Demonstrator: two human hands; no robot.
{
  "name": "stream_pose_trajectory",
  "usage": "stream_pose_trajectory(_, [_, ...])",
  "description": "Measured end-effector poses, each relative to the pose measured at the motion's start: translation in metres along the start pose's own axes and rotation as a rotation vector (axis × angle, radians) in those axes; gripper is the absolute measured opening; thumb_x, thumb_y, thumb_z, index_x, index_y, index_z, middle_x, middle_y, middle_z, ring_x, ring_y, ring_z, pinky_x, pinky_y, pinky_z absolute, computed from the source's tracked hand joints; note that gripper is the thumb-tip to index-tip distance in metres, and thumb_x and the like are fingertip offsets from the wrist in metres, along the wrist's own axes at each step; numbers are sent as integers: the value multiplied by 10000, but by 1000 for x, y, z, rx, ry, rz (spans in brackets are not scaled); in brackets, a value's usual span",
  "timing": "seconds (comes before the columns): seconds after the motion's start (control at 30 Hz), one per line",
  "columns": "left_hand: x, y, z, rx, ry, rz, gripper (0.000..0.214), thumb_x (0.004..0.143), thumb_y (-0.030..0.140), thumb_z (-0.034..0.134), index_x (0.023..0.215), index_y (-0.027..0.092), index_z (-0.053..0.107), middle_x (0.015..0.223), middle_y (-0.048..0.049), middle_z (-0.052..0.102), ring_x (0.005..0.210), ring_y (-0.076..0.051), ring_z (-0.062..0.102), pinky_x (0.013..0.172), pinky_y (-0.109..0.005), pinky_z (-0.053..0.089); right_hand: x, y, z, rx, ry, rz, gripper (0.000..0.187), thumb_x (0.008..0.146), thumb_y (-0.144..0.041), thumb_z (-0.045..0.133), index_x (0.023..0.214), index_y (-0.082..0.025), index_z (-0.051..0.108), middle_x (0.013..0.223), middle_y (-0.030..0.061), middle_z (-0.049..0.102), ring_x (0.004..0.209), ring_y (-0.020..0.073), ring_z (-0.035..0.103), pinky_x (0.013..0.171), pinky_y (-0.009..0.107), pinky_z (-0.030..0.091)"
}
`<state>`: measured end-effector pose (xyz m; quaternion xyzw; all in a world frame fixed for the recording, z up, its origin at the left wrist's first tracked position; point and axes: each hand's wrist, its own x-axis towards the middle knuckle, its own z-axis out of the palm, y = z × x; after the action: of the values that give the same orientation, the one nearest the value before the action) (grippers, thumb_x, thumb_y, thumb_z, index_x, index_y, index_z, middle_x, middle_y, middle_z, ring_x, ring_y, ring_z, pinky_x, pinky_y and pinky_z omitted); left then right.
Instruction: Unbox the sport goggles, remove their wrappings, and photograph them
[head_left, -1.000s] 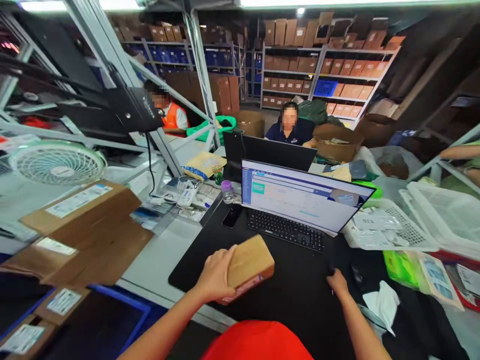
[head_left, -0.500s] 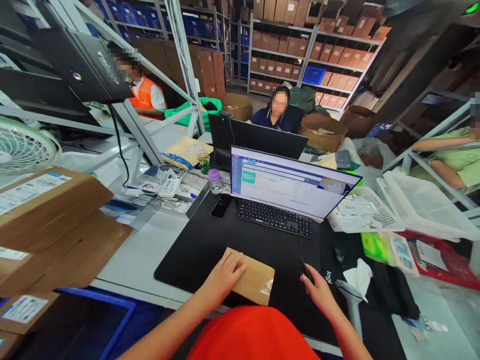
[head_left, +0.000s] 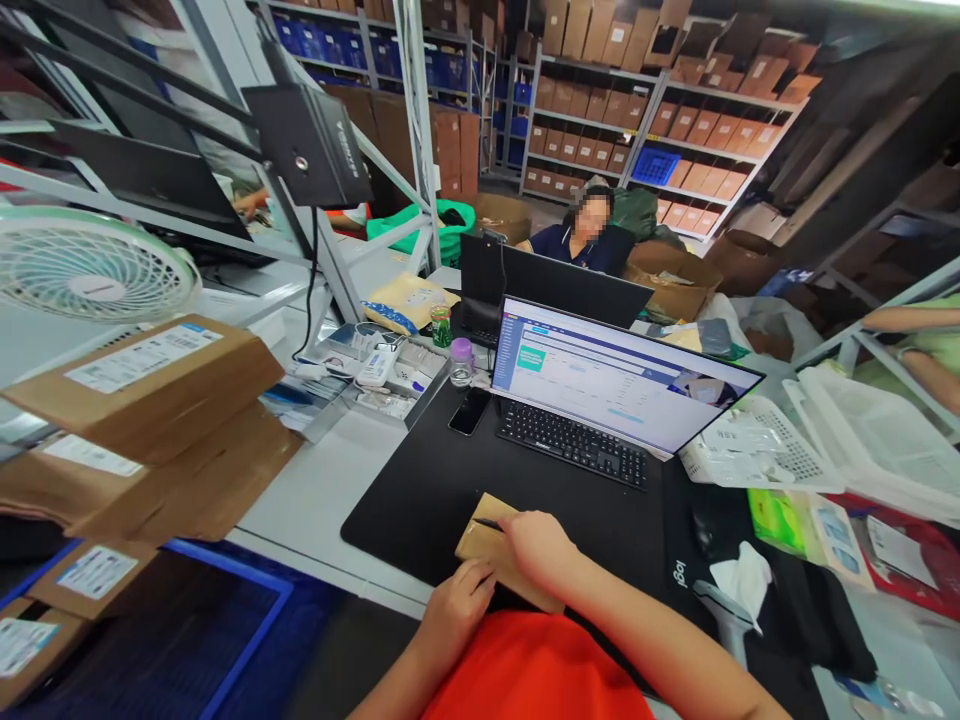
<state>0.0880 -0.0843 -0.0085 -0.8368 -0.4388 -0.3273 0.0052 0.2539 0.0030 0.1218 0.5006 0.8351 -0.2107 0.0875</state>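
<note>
Labelled cartons (head_left: 142,385) are stacked well left of the black desk mat (head_left: 405,500). The left hand (head_left: 456,612) is closed on the near edge of the small cardboard box (head_left: 480,540), which lies flat on the mat in front of the keyboard (head_left: 571,455). The right hand (head_left: 541,548) is clamped on a slim dark tool (head_left: 487,523), its tip on the box top. Judged step: working the top seam. Any stroke requires the box braced.

My right hand (head_left: 536,545) covers most of the parcel (head_left: 480,540). A thin dark tip (head_left: 489,523) pokes out at its 9 o'clock, and I can't tell what it is. My left hand (head_left: 459,608) hides the parcel's near edge, and the grip is unclear on both. At 12 o'clock the screen (head_left: 622,375) shows text too small to read. At 3 o'clock the frame edge cuts off a green sleeve (head_left: 926,330).
</note>
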Motion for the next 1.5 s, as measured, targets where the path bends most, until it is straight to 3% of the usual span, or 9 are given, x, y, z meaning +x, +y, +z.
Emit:
stream_pose_trajectory(0.3, [-4,-1,2,-25,36,-13,246,1000,159,442,1018,197,684,969,-48,736,925,-167,707,810,-259,625,-5,-28,-2,-113,-67,70,414,898,-56,503,1295,-61,624,1033,198,771,935,302,756,755,353,582])
stream_pose_trajectory(0.57, [-3,-3,8,-25,-40,-8,214,976,134,466,953,174,674,915,-56,723,887,-177,694,729,-272,619,-44,0,-4,-152,-137,174,455,884,-59,521,1321,-137,620,1062,150,780,958,279,755,752,307,578])
stream_pose_trajectory(0.73, [14,-7,-2,-46,-178,-44,187,913,146,566,1068,200,656,1030,-59,710,965,-207,686,773,-315,619,-80,24,-8,-172,-195,246,518,855,-6,484,1336,-141,619,1021,151,782,908,304,761,707,332,570])
stream_pose_trajectory(0.83, [35,-12,-5,-8,-363,-63,521,824,95,647,1326,191,542,1289,-112,642,1216,-276,602,998,-445,552,-104,43,0,-173,-191,264,600,827,18,473,1380,-181,594,999,146,775,865,316,763,665,348,557])
stream_pose_trajectory(1.03, [62,-19,7,50,-645,-9,466,873,19,480,1293,193,580,1315,-113,641,1299,-279,553,1114,-510,436,-147,103,15,-125,-149,423,473,850,-1,472,1159,-230,749,944,150,785,884,340,758,677,377,533])
stream_pose_trajectory(1.13, [66,-17,7,72,-698,23,429,885,5,425,1234,172,610,1236,-124,668,1262,-284,567,1066,-480,465,-138,126,26,107,102,511,369,897,-121,522,1184,-229,725,1041,139,772,942,333,737,753,402,531])
stream_pose_trajectory(1.23, [74,-16,3,99,-743,73,350,849,24,494,1142,157,629,1163,-124,676,1140,-279,614,975,-434,512,-99,130,52,631,414,388,400,860,-228,623,1257,-209,662,1052,97,745,896,266,703,804,382,517])
stream_pose_trajectory(1.4, [92,-21,6,146,-765,164,443,599,27,710,1010,168,622,1029,-88,689,941,-270,647,734,-336,535,-36,117,101,845,476,302,572,714,-239,772,1265,-184,629,1004,54,689,923,229,649,843,341,504])
stream_pose_trajectory(1.5, [87,-26,7,144,-699,247,342,658,36,699,954,189,621,946,-57,701,879,-240,652,722,-320,517,-27,118,119,946,500,278,469,767,-247,724,1223,-186,634,979,34,676,927,213,635,884,351,492])
